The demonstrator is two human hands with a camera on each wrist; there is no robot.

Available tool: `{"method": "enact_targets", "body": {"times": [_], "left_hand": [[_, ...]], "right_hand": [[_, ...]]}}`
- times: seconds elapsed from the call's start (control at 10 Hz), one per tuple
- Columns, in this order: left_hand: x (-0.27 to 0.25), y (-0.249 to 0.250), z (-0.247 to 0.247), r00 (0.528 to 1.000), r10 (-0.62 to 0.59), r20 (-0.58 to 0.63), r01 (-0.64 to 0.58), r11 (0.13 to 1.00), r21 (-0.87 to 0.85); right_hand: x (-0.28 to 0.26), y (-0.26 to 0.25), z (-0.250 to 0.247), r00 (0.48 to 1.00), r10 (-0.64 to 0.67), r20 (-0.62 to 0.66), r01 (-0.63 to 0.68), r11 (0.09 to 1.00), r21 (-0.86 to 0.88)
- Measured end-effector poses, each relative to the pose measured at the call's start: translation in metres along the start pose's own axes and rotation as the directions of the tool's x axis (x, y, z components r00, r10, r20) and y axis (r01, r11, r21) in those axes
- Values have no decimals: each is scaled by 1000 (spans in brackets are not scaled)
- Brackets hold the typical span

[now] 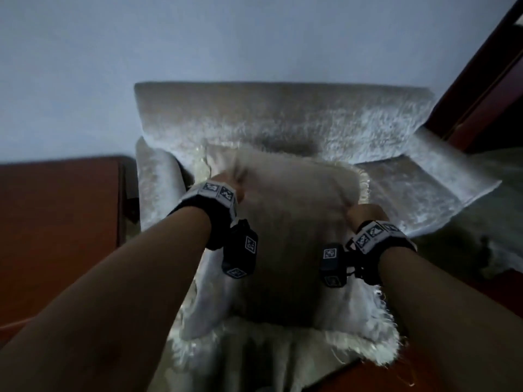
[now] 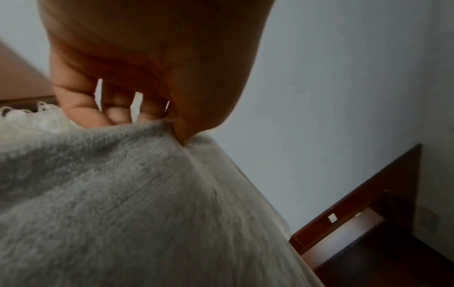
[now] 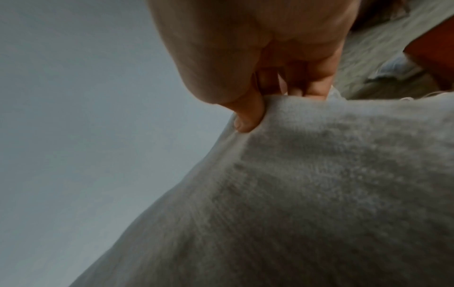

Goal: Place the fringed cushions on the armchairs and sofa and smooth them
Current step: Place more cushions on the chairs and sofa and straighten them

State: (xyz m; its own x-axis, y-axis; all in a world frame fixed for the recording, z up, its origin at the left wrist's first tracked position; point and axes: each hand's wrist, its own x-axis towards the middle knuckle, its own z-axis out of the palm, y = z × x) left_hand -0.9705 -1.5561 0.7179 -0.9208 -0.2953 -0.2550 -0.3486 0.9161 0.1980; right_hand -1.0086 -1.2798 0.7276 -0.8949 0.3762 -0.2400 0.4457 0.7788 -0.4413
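Note:
A pale grey fringed cushion (image 1: 288, 227) is held up over the seat of a shaggy light armchair (image 1: 283, 120). My left hand (image 1: 229, 182) grips its upper left edge, fingers curled behind the fabric and thumb pinching the front (image 2: 176, 124). My right hand (image 1: 365, 215) grips the right edge in the same way, thumb pressed on the knit cover (image 3: 248, 116). White fringe (image 1: 365, 315) hangs along the cushion's lower and right edges. The cushion (image 2: 123, 194) fills most of both wrist views (image 3: 319, 194).
A reddish wooden table (image 1: 56, 222) stands left of the armchair. A dark wooden door frame (image 1: 481, 80) rises at the right. A plain pale wall (image 1: 226, 38) is behind the chair. The chair's right armrest (image 1: 424, 190) lies beside my right hand.

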Motion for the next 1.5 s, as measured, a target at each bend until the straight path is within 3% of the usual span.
{"method": "enact_targets", "body": {"times": [0.1, 0.2, 0.3, 0.4, 0.5, 0.6, 0.7, 0.8, 0.9, 1.0, 1.1, 1.2, 1.3, 1.4, 1.5], "left_hand": [[42, 9, -40, 989, -89, -117, 64, 978, -199], [89, 8, -56, 957, -146, -250, 78, 961, -265], [158, 4, -41, 930, -260, -259, 177, 936, -303], [244, -2, -9, 844, -430, -321, 253, 846, -469], [313, 0, 38, 812, -564, -150, 379, 706, -598], [345, 8, 85, 791, -611, 31, 495, 609, -619], [369, 17, 100, 833, -552, -38, 432, 691, -580], [389, 22, 102, 860, -498, -108, 372, 758, -536], [407, 23, 101, 876, -458, -153, 314, 781, -540], [428, 16, 92, 842, -485, -235, 257, 745, -616], [456, 14, 75, 785, -494, -373, 139, 728, -671], [492, 21, 80, 714, -334, -615, -39, 859, -511], [517, -5, 135, 853, -283, -438, 100, 913, -396], [518, -55, 189, 890, -343, -300, 286, 933, -220], [519, -73, 174, 729, -574, -373, 446, 811, -377]], "right_hand": [[33, -40, -1, 994, -105, -30, 108, 989, 99], [88, -85, 12, 970, -203, -133, 226, 956, 187], [150, -138, 41, 949, -288, -126, 311, 922, 232], [230, -180, 101, 936, -345, -68, 350, 897, 271], [302, -197, 162, 905, -372, 205, 331, 920, 210], [342, -187, 210, 856, -331, 398, 340, 939, 49], [359, -195, 242, 827, -388, 407, 366, 921, 135], [365, -212, 260, 806, -491, 330, 446, 871, 206], [367, -232, 277, 744, -598, 298, 580, 799, 156], [360, -264, 292, 672, -692, 266, 687, 716, 127], [354, -303, 295, 577, -813, 73, 792, 579, 192], [351, -332, 314, 437, -881, -181, 899, 424, 106], [370, -306, 378, 298, -954, 24, 950, 294, -107], [433, -246, 421, 465, -881, 86, 856, 422, -299], [466, -239, 407, 778, -592, -209, 572, 806, -153]]}}
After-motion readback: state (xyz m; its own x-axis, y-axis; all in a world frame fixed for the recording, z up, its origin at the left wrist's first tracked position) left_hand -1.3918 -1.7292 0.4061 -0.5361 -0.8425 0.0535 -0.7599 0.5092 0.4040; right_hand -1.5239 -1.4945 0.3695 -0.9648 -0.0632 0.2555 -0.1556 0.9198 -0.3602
